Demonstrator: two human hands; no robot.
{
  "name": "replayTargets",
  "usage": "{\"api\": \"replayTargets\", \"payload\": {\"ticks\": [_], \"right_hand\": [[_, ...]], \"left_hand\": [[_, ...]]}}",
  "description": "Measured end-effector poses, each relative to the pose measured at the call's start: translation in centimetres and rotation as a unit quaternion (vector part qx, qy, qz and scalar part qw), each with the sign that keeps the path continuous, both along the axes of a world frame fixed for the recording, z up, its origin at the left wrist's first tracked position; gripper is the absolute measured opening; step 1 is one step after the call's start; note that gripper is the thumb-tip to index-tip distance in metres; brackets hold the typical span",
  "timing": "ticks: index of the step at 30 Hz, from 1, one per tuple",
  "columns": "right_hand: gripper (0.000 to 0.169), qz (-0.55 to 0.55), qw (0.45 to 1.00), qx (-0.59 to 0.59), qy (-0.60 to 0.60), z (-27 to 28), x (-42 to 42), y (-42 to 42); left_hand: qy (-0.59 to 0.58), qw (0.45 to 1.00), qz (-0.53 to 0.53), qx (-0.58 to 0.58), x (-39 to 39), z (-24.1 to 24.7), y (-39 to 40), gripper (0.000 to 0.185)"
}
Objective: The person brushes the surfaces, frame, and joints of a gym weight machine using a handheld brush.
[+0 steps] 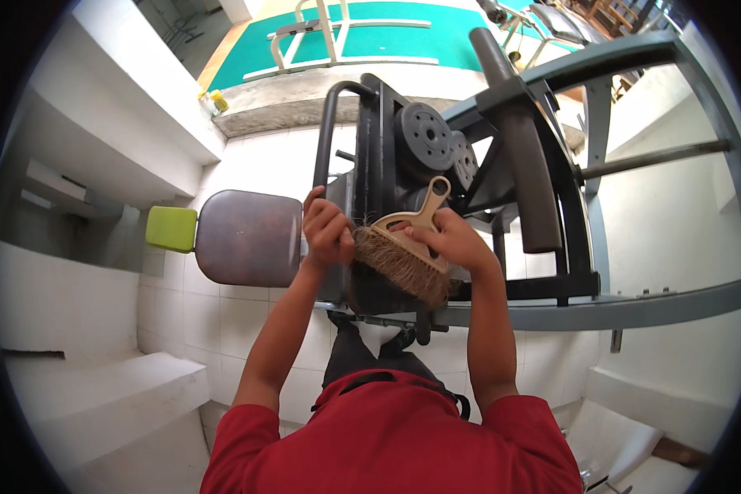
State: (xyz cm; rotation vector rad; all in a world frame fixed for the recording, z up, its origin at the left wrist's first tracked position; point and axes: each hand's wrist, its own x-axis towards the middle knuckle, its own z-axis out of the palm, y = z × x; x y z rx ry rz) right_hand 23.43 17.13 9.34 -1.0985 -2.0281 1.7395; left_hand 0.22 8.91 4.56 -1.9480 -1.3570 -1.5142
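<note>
My right hand (460,241) grips a hand broom by its beige plastic head (410,234), with fingers through the opening below the ring-ended handle. Its brown fibre bristles (401,262) point down and towards me, over the black frame of a weight machine (370,154). At the left end of the bristles is my left hand (328,231), its fingers curled. It overlaps the lower end of the machine's bent black handlebar (325,136); whether it grips the bar or some bristles cannot be told.
Round grey plates (429,136) and a dark foam roller (534,179) belong to the machine. A brown padded seat (249,238) with a lime-green pad (171,229) extends left. Grey frame rails (605,315) run right. Beyond a concrete ledge (272,111) lies green flooring with white equipment.
</note>
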Motion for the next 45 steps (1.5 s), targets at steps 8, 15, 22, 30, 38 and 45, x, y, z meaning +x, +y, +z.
{"api": "replayTargets", "payload": {"ticks": [8, 15, 22, 30, 38, 45], "right_hand": [[0.031, -0.199, 0.937, 0.264, -0.114, -2.8, -10.8, 14.4], [0.034, -0.281, 0.820, 0.488, -0.099, -0.6, -17.5, 14.8], [0.040, -0.033, 0.915, 0.326, -0.233, 2.5, -10.8, 3.2], [0.028, -0.263, 0.958, 0.037, -0.107, 3.5, -4.8, -9.6], [0.026, -0.394, 0.919, 0.016, 0.012, 3.5, -10.9, -9.5], [0.028, -0.399, 0.890, 0.209, 0.076, 2.8, -18.4, -6.6]], "left_hand": [[-0.023, 0.999, -0.027, 0.007, -0.3, -0.1, 0.3, 0.011], [-0.036, 0.997, -0.068, 0.018, -0.7, -0.1, 0.7, 0.009], [-0.028, 0.994, -0.095, 0.037, -1.7, -1.3, 0.7, 0.011], [-0.038, 0.987, -0.146, 0.052, -2.1, -1.7, 1.1, 0.014], [-0.109, 0.934, -0.305, -0.150, -5.9, 0.9, 0.2, 0.043], [-0.424, 0.827, -0.317, -0.188, -7.8, 0.1, -2.7, 0.036]]}}
